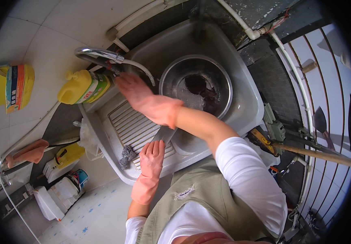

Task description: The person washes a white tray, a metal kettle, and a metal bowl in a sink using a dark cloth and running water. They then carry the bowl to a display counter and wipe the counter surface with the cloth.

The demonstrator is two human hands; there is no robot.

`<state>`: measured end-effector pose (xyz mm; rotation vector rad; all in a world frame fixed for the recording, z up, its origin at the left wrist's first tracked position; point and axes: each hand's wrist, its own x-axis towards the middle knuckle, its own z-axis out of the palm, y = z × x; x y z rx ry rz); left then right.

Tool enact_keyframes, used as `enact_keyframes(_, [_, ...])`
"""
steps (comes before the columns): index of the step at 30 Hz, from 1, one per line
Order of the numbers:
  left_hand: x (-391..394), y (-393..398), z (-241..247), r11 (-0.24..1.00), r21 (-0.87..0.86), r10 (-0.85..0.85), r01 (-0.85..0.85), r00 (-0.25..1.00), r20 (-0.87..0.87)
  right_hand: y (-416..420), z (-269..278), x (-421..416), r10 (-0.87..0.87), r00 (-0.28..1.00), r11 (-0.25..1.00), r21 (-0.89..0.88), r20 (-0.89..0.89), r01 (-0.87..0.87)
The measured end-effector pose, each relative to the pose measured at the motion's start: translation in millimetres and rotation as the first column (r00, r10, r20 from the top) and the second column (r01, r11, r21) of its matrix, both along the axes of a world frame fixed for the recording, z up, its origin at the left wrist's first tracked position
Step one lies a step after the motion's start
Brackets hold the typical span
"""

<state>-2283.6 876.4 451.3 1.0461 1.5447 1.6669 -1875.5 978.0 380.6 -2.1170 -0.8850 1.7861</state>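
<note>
My right hand [135, 91], in a pink rubber glove and blurred, reaches across to the base of the chrome faucet [101, 53]; whether its fingers grip anything is unclear. Lower down, my left hand [152, 157], gloved the same, has its fingers on the end of a flat grey metal piece [167, 135] over the ribbed drainboard [129, 122]. Grey steel wool [127, 155] lies left of that hand. In the sink basin [245, 100] stands a round metal bowl [231, 88] with dark, sudsy contents [206, 91].
A yellow jug [78, 87] stands beside the drainboard, and another yellow container [20, 87] is farther left. Clear plastic bags [88, 137] hang by the sink's left edge. A wooden pole [312, 155] and white pipes [303, 79] are at the right.
</note>
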Motion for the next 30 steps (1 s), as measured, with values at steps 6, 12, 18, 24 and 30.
enact_keyframes(6, [95, 172, -11, 0.751, -0.004, -0.66, 0.66, 0.751, 0.012, -128, -11, 32, -0.802, 0.58, 0.587, 0.012, 0.142, 0.81])
enact_keyframes(12, [314, 248, -35, 0.351, -0.109, -0.937, 0.93, 0.349, -0.037, -208, -42, 126, -0.965, -0.094, -0.133, 0.147, -0.246, 0.98])
enact_keyframes(18, [568, 275, -82, -0.099, -0.043, -0.994, 0.994, -0.101, -0.042, -276, -81, 208, -0.795, -0.538, -0.6, 0.233, -0.28, 0.765])
enact_keyframes(24, [767, 176, -100, -0.317, -0.1, -0.938, 0.943, -0.297, 0.177, -333, -65, 296, -0.502, -0.589, -0.815, 0.117, -0.633, 0.567])
enact_keyframes(30, [965, 48, -105, -0.542, -0.019, -0.824, 0.84, -0.528, 0.205, -395, -114, 435, -0.619, -0.578, -0.754, 0.196, -0.531, 0.627])
